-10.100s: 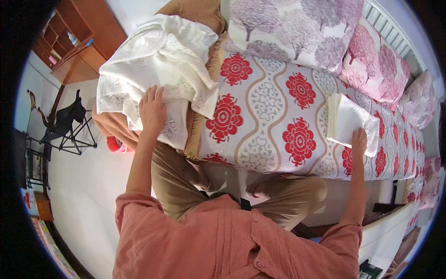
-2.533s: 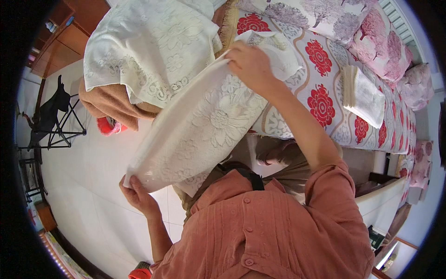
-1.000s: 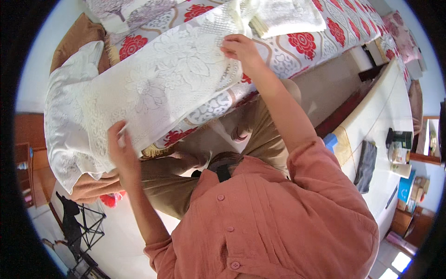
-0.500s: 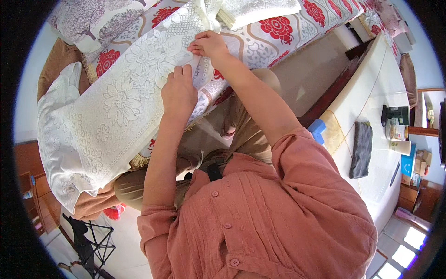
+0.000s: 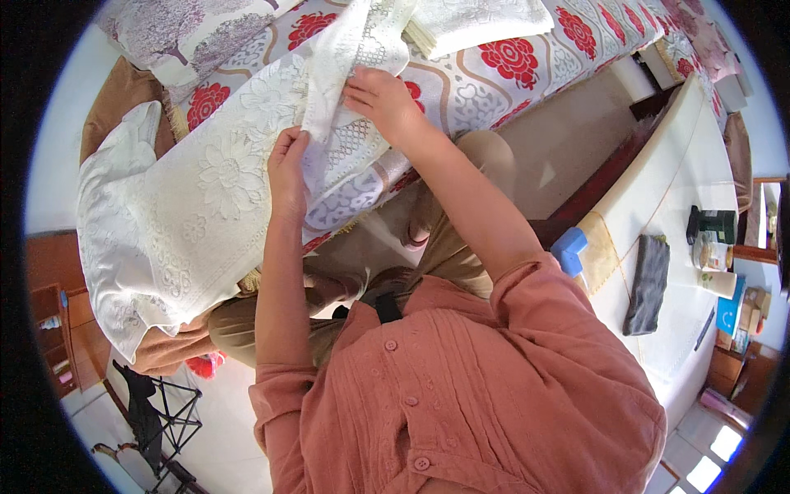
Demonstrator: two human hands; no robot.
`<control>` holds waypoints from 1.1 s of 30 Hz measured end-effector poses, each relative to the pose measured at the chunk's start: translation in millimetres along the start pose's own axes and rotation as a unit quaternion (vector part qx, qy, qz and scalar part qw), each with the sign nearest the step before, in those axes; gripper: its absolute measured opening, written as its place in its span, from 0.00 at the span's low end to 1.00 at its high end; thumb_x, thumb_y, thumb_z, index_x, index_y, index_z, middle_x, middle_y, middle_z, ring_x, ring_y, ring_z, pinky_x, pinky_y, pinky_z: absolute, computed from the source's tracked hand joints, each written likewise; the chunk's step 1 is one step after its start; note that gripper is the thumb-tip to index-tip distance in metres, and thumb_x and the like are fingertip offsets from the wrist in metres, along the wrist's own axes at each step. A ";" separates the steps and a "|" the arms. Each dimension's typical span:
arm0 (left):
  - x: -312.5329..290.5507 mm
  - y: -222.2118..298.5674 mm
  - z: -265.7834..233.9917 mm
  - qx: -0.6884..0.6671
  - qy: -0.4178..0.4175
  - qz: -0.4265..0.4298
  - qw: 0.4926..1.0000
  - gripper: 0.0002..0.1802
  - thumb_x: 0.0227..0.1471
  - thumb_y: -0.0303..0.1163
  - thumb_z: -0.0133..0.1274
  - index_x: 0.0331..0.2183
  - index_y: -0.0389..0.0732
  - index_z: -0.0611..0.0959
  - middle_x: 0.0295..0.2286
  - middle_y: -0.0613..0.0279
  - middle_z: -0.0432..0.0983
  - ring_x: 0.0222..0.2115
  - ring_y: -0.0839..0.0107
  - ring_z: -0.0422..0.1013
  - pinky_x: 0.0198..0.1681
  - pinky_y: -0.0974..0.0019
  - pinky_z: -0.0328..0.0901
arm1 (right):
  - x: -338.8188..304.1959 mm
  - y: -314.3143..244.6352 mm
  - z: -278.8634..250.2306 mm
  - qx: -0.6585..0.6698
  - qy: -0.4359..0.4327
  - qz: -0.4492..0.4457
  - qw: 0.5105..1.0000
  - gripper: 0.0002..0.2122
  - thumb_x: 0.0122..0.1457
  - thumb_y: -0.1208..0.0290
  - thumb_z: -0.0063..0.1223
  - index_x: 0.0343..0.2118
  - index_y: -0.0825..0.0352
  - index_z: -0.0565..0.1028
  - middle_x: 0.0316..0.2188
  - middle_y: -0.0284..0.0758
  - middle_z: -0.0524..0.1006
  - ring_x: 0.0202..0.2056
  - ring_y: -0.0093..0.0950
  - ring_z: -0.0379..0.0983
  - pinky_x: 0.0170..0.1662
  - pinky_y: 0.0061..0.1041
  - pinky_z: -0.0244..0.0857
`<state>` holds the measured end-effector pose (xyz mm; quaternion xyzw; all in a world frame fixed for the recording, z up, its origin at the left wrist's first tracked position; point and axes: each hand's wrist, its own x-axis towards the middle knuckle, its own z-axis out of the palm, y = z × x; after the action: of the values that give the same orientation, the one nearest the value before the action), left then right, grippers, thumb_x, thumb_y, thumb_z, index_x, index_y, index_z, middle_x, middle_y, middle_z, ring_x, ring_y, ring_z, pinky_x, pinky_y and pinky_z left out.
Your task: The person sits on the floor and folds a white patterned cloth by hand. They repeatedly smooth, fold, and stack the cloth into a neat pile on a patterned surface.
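Note:
A white lace cloth (image 5: 239, 214) with raised flower patterns lies over the patterned sofa cover. Its right end is turned back in a long pale fold (image 5: 329, 90), with an openwork lace part beside it. My left hand (image 5: 288, 173) pinches the near edge of this fold between thumb and fingers. My right hand (image 5: 385, 105) lies over the openwork lace just right of the fold. Its fingers are stretched toward the fold, a little apart and slightly blurred, without a visible grip.
A stack of folded cream cloths (image 5: 477, 20) rests on the red-flowered sofa cover (image 5: 568, 74). The pale table (image 5: 683, 173) at the right bears a dark folded cloth (image 5: 648, 284), jars and a cup. A blue corner guard (image 5: 568, 249) covers its near corner. A folding stand (image 5: 169, 407) is lower left.
The cloth's right end has been turned back into a fold, uncovering more openwork. My left hand has moved slightly left and down; my right hand has moved right and loosened from the edge.

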<state>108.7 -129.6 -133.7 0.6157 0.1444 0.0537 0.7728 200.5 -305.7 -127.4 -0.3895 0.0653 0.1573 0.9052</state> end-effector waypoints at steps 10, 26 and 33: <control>-26.1 12.0 18.6 0.462 -0.140 0.229 0.845 0.24 0.43 0.32 0.66 0.46 0.46 0.82 0.38 0.58 0.75 0.42 0.58 0.72 0.47 0.60 0.67 | 33.4 -25.3 -19.9 -0.079 0.137 -0.061 0.986 0.12 0.58 0.69 0.58 0.43 0.64 0.75 0.39 0.31 0.76 0.39 0.26 0.72 0.41 0.27 0.67; -23.2 -15.5 33.4 0.529 -0.030 0.293 0.796 0.26 0.40 0.30 0.62 0.46 0.42 0.78 0.38 0.56 0.73 0.40 0.54 0.70 0.44 0.54 0.65 | 49.9 -170.6 -128.2 -0.208 0.226 -0.226 0.925 0.12 0.59 0.65 0.58 0.37 0.70 0.77 0.27 0.34 0.76 0.23 0.23 0.71 0.38 0.27 0.68; -19.5 -24.0 28.8 0.544 -0.004 0.331 0.771 0.27 0.38 0.30 0.62 0.46 0.42 0.79 0.38 0.57 0.74 0.39 0.55 0.71 0.43 0.55 0.66 | 89.0 -201.0 -158.1 0.081 0.306 -0.150 0.937 0.17 0.58 0.68 0.62 0.47 0.69 0.72 0.37 0.37 0.75 0.39 0.34 0.74 0.43 0.36 0.71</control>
<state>96.2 -167.3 -148.0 0.9430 -0.0666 0.2160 0.2441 352.5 -529.7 -120.0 -0.3493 0.2926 -0.1132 0.8829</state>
